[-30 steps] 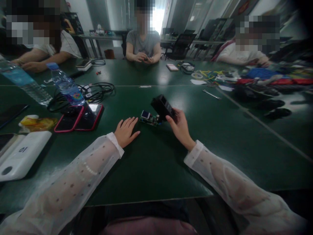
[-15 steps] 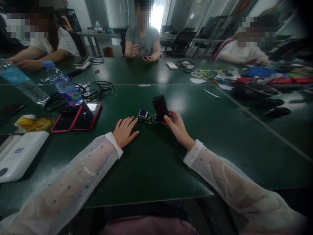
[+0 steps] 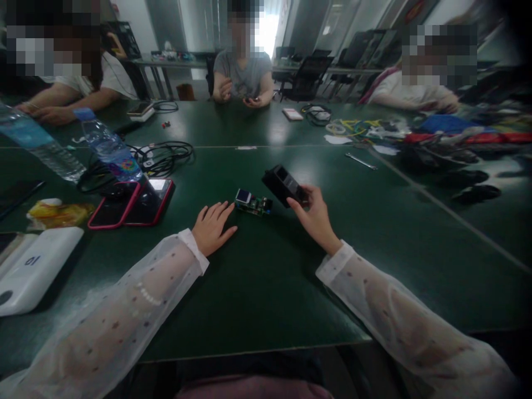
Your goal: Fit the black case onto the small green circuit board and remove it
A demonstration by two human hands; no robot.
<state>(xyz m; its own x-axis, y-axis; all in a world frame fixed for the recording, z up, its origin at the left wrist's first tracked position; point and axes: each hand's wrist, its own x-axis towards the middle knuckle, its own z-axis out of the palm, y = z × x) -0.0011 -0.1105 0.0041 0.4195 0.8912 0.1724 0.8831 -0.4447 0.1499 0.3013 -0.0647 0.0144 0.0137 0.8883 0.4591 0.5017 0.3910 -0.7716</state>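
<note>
My right hand [image 3: 316,219] grips a small black box-shaped device [image 3: 283,185] and holds it tilted just above the green table [image 3: 257,277]. A small green circuit board with a little screen [image 3: 252,202] lies on the table just left of the device. My left hand [image 3: 213,226] rests flat on the table with fingers stretched out, its fingertips close to the board but not touching it. Both arms wear sheer white sleeves.
Two red-cased phones [image 3: 132,203], a water bottle [image 3: 108,146] and black cables [image 3: 162,156] lie at the left. A white power bank [image 3: 29,269] and yellow wrapper [image 3: 58,213] sit nearer the left edge. Three other people sit across the table; clutter covers the right.
My right hand has turned the black device from upright to tilted and shifted it slightly right, away from the circuit board. My left hand has stayed flat in place.
</note>
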